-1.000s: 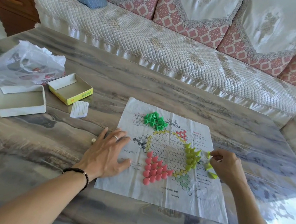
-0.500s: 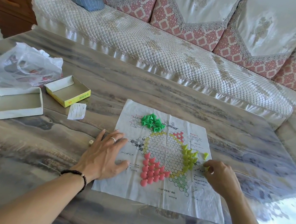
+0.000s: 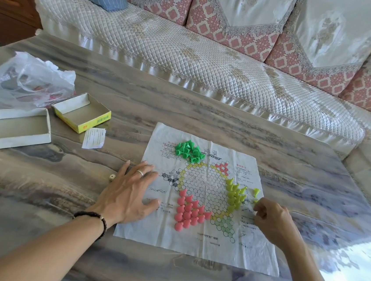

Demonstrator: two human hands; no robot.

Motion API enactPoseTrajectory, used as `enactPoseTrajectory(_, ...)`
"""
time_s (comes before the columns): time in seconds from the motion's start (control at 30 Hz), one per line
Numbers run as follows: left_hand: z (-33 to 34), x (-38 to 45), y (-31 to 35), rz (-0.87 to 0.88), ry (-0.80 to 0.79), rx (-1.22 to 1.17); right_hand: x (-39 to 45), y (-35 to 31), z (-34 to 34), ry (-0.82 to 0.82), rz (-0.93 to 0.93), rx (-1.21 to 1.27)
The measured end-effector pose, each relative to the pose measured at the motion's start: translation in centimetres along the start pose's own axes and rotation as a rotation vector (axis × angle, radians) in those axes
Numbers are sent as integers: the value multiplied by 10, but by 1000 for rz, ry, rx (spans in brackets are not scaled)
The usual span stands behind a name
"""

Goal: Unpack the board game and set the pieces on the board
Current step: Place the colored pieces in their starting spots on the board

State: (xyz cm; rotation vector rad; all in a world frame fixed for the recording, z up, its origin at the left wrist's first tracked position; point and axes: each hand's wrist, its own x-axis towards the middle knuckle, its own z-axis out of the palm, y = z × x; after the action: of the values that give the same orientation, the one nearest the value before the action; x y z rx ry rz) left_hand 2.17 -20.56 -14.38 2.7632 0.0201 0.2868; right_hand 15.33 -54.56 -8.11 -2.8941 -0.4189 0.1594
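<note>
1. The paper game board point(image 3: 194, 244) lies flat on the counter point(image 3: 182, 117), a ring of printed hexagon cells at its middle.
2. The pink pieces point(image 3: 189, 211) stand packed together in the ring's lower-left corner.
3. The yellow-green pieces point(image 3: 235, 194) stand in a cluster on the ring's right side; one yellow-green piece point(image 3: 256, 191) stands alone just to their right, apart from them.
4. The green pieces point(image 3: 189, 151) lie in a loose heap at the top of the sheet, above the ring, several of them tipped over.
5. The right hand point(image 3: 274, 220) rests on the sheet's right margin, just below the lone piece. Its fingers are curled in, and a bit of yellow-green shows at the fingertips, so it appears to pinch a small piece point(image 3: 255, 202); most of that piece is hidden.
6. The left hand point(image 3: 128, 194) lies flat with fingers spread and straight, pressing the sheet's left edge down and holding nothing. It wears a ring, and a dark bead bracelet sits on the wrist.
7. A small die point(image 3: 112, 177) sits on the counter just left of the left hand.
8. Farther left lie a folded paper slip point(image 3: 94, 138), a yellow box tray point(image 3: 82, 112) and a white box tray point(image 3: 19, 129), both open.
9. A crumpled plastic bag point(image 3: 25, 82) lies behind the trays.
10. A quilted sofa point(image 3: 188, 56) runs along the counter's far side.
</note>
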Motion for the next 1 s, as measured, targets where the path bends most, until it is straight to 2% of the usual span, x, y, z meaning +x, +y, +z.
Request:
enactPoseTrajectory(0.17, -1, 0, 0, 2, 0, -1, 5, 0, 0, 63, 22, 159)
enactPoseTrajectory(0.5, -2, 0, 1, 0, -14, -1, -2, -5, 20, 195, 41, 296)
enactPoseTrajectory(0.83, 0, 1, 1, -4, -12, 5, -11, -7, 11, 74, 89, 240)
enactPoseTrajectory(1.0, -1, 0, 0, -4, -18, 10, -4, -12, 10, 93, 99, 243)
